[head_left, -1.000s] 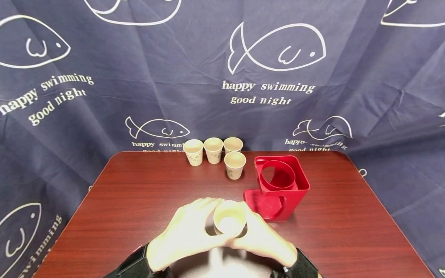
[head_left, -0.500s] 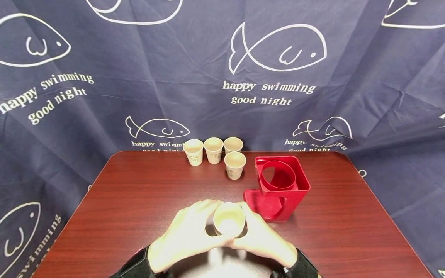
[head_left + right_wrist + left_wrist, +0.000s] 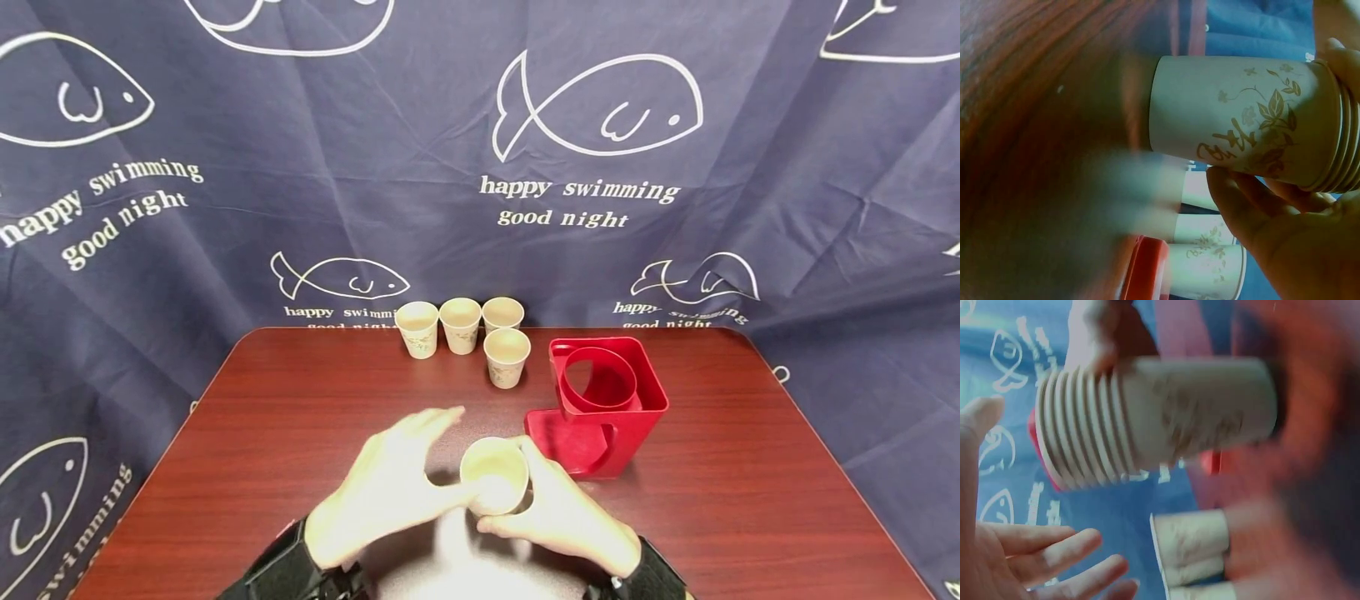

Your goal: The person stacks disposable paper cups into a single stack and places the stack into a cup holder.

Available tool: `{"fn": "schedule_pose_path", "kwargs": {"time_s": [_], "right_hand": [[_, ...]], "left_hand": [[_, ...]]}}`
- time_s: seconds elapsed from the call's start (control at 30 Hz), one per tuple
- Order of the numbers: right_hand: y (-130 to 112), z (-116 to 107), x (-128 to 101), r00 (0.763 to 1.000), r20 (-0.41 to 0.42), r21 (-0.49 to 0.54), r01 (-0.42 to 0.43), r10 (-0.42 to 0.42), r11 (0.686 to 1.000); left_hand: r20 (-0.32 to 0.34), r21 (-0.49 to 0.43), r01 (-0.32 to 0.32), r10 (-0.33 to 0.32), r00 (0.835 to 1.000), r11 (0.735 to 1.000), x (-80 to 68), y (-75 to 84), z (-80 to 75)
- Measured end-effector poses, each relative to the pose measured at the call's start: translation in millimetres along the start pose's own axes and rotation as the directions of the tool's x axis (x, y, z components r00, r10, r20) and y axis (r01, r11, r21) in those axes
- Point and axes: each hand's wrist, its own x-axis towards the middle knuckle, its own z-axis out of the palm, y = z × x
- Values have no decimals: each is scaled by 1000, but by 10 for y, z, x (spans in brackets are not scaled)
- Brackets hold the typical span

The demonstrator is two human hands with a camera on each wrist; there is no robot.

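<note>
A stack of paper cups (image 3: 1197, 412), white with a brown leaf print, stands mouth up over the front middle of the table. Around its right side curls my right hand (image 3: 562, 508), thumb at the near side and fingers at the far side, gripping it below the stacked rims in the right wrist view. My left hand (image 3: 390, 475) is spread just left of the stack, fingers apart from it; its thumb tip overlaps the top cup's near edge in the head view. In the left wrist view its fingers (image 3: 1060, 556) are loosely extended and hold nothing.
Several single paper cups (image 3: 461, 325) stand upright at the back middle of the table. A red plastic holder (image 3: 633, 425) with a round ring on top stands right of the stack, close beyond my right hand. A blue fish-print cloth (image 3: 420, 150) hangs behind the table.
My left hand has let go of the cup stack and moved left, its fingers spreading. My right hand and the stack stay nearly in place. The other cups and red holder have not moved.
</note>
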Motion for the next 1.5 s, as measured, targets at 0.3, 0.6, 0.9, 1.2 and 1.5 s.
{"fn": "schedule_pose_path", "kwargs": {"time_s": [0.3,0.6,0.9,1.2,1.5], "right_hand": [[0,-11,-22,998,-15,-6,-55,54,998],[-21,-23,-18,995,-20,-20,-94,94,995],[-29,-37,4,993,-4,-5,-114,114,993],[-14,-27,0,996,-4,-20,-94,94,995],[-30,-13,-11,992,-8,-37,-124,124,992]], "left_hand": [[-97,60,-21,26,995,998,355,-351,-39],[-77,208,-1,18,997,978,688,-639,19],[-30,189,103,-100,995,976,1069,-906,63],[-9,117,258,-258,966,959,1339,-1104,132],[-2,59,351,-351,936,935,1421,-1264,160]]}}
